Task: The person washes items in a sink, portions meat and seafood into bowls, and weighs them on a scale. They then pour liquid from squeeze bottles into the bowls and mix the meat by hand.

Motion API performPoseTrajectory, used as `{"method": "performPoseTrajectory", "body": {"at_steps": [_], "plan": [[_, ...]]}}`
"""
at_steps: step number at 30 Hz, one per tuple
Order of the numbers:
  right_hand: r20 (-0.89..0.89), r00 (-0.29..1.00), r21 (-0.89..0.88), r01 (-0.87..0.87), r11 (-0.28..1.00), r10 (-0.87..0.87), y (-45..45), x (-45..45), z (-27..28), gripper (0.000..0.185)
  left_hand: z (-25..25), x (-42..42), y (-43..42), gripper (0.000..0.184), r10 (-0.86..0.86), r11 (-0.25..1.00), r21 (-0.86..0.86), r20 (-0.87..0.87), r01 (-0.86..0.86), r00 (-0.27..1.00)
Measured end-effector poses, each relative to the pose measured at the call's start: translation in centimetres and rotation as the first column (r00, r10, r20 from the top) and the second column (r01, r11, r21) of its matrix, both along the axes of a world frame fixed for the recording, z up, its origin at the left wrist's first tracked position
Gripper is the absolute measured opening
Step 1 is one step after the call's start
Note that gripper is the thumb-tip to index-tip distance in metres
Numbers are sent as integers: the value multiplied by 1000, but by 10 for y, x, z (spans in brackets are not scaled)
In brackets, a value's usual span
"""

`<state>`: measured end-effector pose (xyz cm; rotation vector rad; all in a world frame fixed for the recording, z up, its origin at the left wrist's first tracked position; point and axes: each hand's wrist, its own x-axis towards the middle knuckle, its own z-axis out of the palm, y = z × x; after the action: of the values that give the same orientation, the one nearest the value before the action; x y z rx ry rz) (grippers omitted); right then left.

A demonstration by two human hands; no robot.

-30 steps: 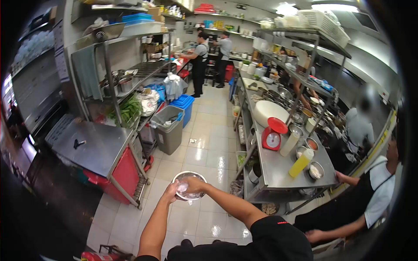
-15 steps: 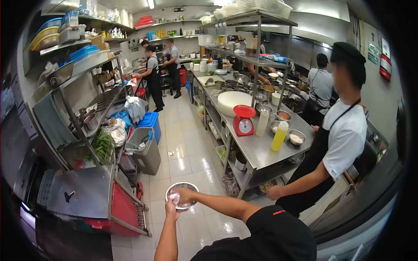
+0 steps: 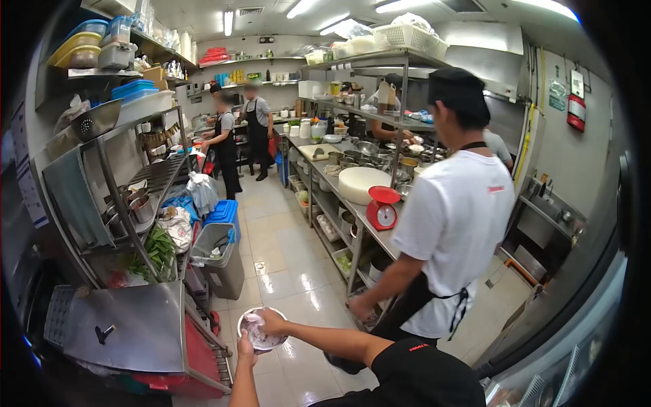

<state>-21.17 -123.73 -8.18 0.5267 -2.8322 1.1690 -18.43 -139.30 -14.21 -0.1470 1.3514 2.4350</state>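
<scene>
A round metal bowl (image 3: 263,346) is held low in front of me, above the tiled floor. My left hand (image 3: 247,344) grips its near left rim, fingers wrapped round the edge. Inside the bowl lies something pale pinkish-white and wet (image 3: 253,327), too blurred to name. My right hand (image 3: 273,322) reaches into the bowl from the right and touches this pale stuff; its fingertips are hidden there.
A steel table (image 3: 135,322) with a small black object stands at left, beside a grey bin (image 3: 227,275). At right, a person in a white shirt (image 3: 458,217) stands close by the counter holding a red scale (image 3: 384,203). More people work farther back.
The view has turned right. The co-worker in white has come forward from the right, now partly covering the counter. My hands and the bowl sit lower and farther left in view.
</scene>
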Motion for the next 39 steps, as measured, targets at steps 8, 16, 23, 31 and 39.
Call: {"method": "performPoseTrajectory", "body": {"at_steps": [8, 16, 23, 31, 39], "plan": [[-147, 873, 218, -430, 876, 465, -38, 24, 36, 84, 0, -19, -91, 46, -194, 980, 45, 12, 193, 981], [21, 982, 92, -191, 977, 190, -65, 59, 41, 80, 6, 8, -70, 45, -189, 977, 105, 12, 187, 982], [-90, 966, 258, 257, 932, -241, -70, 89, 21, 47, -23, 17, -60, 47, -271, 962, 48, 117, 267, 955], [-120, 872, 169, 490, 855, -475, -44, 105, -1, 35, -8, 18, -13, 49, -401, 916, -13, 38, 402, 915], [-201, 779, -45, 598, 800, -594, 25, 151, -12, 35, -2, 56, 48, 47, -601, 797, 86, 25, 597, 799]]}}
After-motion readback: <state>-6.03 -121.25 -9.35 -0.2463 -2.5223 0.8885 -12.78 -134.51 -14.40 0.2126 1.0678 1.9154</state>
